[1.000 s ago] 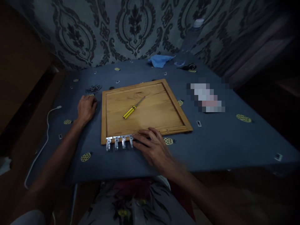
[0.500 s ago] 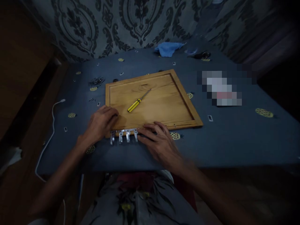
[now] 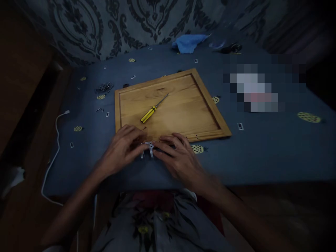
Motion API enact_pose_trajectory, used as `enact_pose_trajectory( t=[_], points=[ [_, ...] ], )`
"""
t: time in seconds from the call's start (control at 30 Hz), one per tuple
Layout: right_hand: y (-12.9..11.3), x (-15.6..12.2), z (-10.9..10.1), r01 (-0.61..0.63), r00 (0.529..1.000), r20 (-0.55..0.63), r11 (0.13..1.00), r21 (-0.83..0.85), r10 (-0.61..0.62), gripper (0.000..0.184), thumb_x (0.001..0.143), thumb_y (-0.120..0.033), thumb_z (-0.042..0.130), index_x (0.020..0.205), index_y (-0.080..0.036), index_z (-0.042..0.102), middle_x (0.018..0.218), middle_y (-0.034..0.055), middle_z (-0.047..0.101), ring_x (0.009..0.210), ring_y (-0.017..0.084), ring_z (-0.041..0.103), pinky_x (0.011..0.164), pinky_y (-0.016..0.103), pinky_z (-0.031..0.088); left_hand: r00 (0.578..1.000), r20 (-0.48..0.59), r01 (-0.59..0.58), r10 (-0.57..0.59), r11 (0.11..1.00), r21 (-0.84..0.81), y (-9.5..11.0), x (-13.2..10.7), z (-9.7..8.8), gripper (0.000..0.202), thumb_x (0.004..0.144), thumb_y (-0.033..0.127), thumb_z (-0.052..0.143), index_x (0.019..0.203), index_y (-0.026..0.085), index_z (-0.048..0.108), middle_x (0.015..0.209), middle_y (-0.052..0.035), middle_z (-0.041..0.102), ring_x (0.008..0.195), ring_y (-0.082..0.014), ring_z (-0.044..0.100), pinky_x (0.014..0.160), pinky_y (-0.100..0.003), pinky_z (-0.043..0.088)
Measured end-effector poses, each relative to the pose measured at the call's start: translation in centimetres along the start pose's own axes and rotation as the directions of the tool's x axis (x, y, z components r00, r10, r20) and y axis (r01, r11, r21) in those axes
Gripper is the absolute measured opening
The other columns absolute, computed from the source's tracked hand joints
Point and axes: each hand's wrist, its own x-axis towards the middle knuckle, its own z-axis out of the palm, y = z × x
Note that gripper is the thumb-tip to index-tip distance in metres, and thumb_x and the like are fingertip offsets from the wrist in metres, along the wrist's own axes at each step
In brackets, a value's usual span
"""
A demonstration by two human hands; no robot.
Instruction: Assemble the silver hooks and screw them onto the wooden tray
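Observation:
A metal hook rail (image 3: 151,149) lies along the near edge of a wooden framed panel (image 3: 181,115), its hooks hanging over that edge. My right hand (image 3: 181,157) presses on the rail's right end, fingers resting on the panel's frame. Over the rail's left part bends my left hand (image 3: 123,147), thumb and fingers drawn together near the hooks; it hides several of them. What is between its fingertips I cannot make out. A small dark screw (image 3: 144,128) shows just beyond those fingertips. On the panel lies a yellow-handled screwdriver (image 3: 148,114), its tip pointing away to the right.
Small screws (image 3: 100,110) and a dark tangled bundle (image 3: 105,87) lie left of the panel on the blue patterned cloth (image 3: 249,154). A blue cloth (image 3: 189,43) is at the back. A white cable (image 3: 57,140) runs down the left edge. A blurred-out item (image 3: 254,87) lies right.
My left hand has moved right along the panel's near edge, from the left corner onto the rail, and now covers its left hooks. My right hand stays at the rail's right end.

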Motion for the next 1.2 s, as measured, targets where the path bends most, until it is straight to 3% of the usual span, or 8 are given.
enact_pose_trajectory(
  t=[0.17,0.6,0.8,1.2],
  points=[
    [-0.1,0.0,-0.1,-0.003,1.0,0.016,1.0,0.003,0.003,0.02,0.097,-0.018,0.064,0.115,-0.022,0.071,0.13,0.0004,0.074,0.118,0.026,0.056,0.11,0.049,0.037,0.999,0.042,-0.036,0.029,0.981,0.191,1.5,-1.5,1.2,0.054,0.087,0.052,0.077,0.123,0.016,0.061,0.116,-0.011,0.065,0.107,-0.0297,0.057,0.093,-0.046,0.049],
    [-0.2,0.0,-0.2,-0.023,1.0,0.015,0.999,0.029,0.023,0.019,0.098,-0.018,0.062,0.113,-0.022,0.071,0.128,0.0006,0.075,0.117,0.027,0.058,0.108,0.052,0.04,1.0,0.002,-0.027,0.027,0.988,0.149,1.4,-1.7,2.3,0.037,0.09,0.038,0.076,0.117,0.017,0.064,0.112,-0.0094,0.066,0.103,-0.0291,0.057,0.089,-0.045,0.047],
    [0.0,-0.1,-0.4,-0.035,0.999,0.0,0.997,0.074,0.035,0.028,0.098,-0.012,0.057,0.122,-0.021,0.069,0.125,0.0051,0.077,0.119,0.024,0.062,0.109,0.05,0.043,1.0,0.002,0.006,-0.006,0.992,0.126,1.3,-1.7,2.4,0.036,0.089,0.038,0.078,0.115,0.019,0.063,0.113,-0.008,0.067,0.104,-0.028,0.058,0.09,-0.044,0.047],
    [0.5,-0.5,0.0,-0.045,0.999,-0.009,0.992,0.115,0.047,0.031,0.097,-0.014,0.059,0.125,-0.026,0.068,0.123,0.0019,0.077,0.12,0.023,0.061,0.11,0.049,0.04,1.0,-0.001,0.005,-0.005,0.995,0.104,1.1,-1.9,2.3,0.037,0.093,0.044,0.073,0.119,0.02,0.062,0.114,-0.0076,0.067,0.105,-0.0272,0.058,0.09,-0.044,0.047]
  ],
)
